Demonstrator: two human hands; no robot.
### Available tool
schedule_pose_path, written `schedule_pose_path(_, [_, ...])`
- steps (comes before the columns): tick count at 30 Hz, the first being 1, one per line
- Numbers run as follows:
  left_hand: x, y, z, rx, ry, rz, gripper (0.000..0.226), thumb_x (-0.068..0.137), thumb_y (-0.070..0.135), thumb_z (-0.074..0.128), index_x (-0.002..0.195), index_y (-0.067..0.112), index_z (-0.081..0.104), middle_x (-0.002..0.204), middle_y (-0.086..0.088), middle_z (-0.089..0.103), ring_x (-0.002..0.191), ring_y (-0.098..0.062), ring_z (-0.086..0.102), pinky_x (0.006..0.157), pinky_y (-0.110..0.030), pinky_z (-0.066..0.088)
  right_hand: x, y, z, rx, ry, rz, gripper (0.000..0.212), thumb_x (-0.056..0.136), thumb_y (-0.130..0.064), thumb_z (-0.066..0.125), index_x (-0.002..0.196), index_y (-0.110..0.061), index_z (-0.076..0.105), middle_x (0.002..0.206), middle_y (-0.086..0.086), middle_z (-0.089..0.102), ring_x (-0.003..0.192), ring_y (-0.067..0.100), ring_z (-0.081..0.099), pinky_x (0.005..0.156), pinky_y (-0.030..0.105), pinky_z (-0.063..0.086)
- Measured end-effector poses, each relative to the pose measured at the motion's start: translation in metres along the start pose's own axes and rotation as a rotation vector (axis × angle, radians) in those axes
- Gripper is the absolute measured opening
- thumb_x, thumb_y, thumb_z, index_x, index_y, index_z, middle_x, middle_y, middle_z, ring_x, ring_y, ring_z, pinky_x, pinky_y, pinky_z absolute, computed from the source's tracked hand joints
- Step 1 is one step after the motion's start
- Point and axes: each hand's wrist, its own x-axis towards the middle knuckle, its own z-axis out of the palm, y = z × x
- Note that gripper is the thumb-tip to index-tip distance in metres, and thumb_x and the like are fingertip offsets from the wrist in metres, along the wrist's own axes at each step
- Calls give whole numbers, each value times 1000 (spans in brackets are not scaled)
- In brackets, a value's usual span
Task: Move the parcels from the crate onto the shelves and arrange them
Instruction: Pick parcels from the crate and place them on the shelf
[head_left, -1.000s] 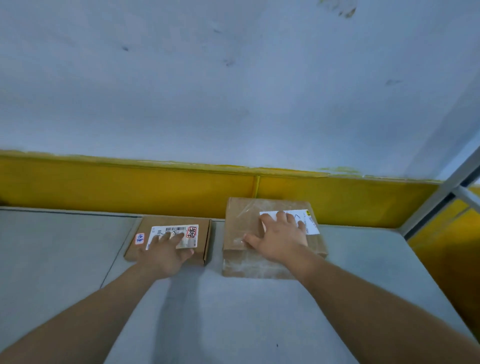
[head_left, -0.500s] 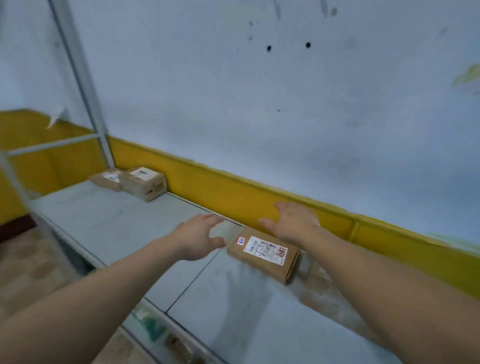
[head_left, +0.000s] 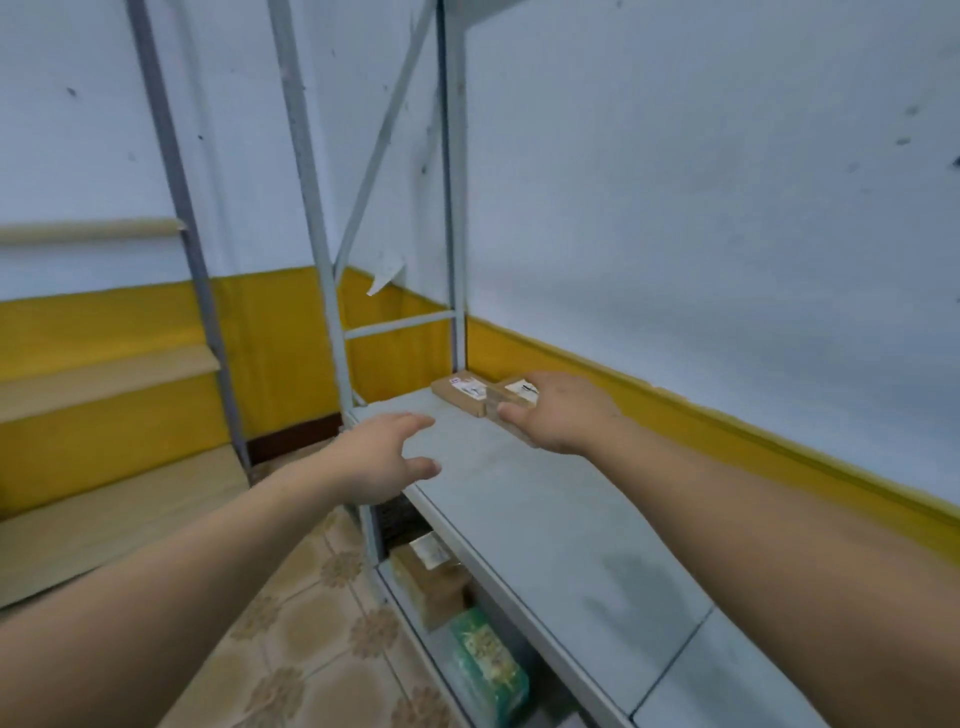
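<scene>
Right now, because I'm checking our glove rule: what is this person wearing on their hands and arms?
Nothing that shows. The left hand and right hand are ungloved, with no rings visible. The left arm and right arm are bare up to the frame edge: no sleeves, watch or wristbands.

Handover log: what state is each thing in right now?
Flat brown cardboard parcel: lying label-up at the grey metal shelf's far end.
Second brown cardboard parcel: beside it, label-up, partly under the right hand.
Left hand: open, empty, above the shelf edge.
Right hand: open, laid over that parcel.
</scene>
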Motion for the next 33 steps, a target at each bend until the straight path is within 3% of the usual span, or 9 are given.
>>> schedule_pose_path(7, [20,-110,-16,-48,29,-129,68,91,49,58,150,32,29,156,5,30,144,-20,25,116,-43,27,89,-110,39,-39,-59,-151,79,91,-72,39,152,-23,34,151,7,45,135,31,44,105,47,43])
schedule_pose_path(18, [133,-253,-36,-168,60,-331,62,94,40,58,148,25,33,154,4,33,140,-15,33,113,-31,30,297,-225,125,52,-180,-302,74,93,-69,41,149,-20,36,147,7,47,130,30,48,99,46,47])
schedule_pose_path(24, [183,-330,-57,-258,81,-476,63,94,43,57,149,31,30,155,5,32,138,-16,36,108,-31,34,391,-291,162,68,-298,-359,75,94,-69,40,150,-19,34,148,6,46,131,29,48,98,43,48])
schedule_pose_path(27, [204,-381,-65,-267,85,-540,64,93,45,56,149,33,28,153,5,36,132,-17,44,100,-29,39,433,-332,185,61,-318,-403,74,96,-66,40,152,-18,33,150,8,44,133,30,46,101,43,46])
schedule_pose_path(33, [259,-515,-78,-265,60,-577,63,93,44,57,149,32,29,153,4,36,134,-19,41,104,-32,38,525,-424,247,33,-347,-419,74,96,-66,41,152,-19,33,150,8,45,132,30,47,100,43,47])
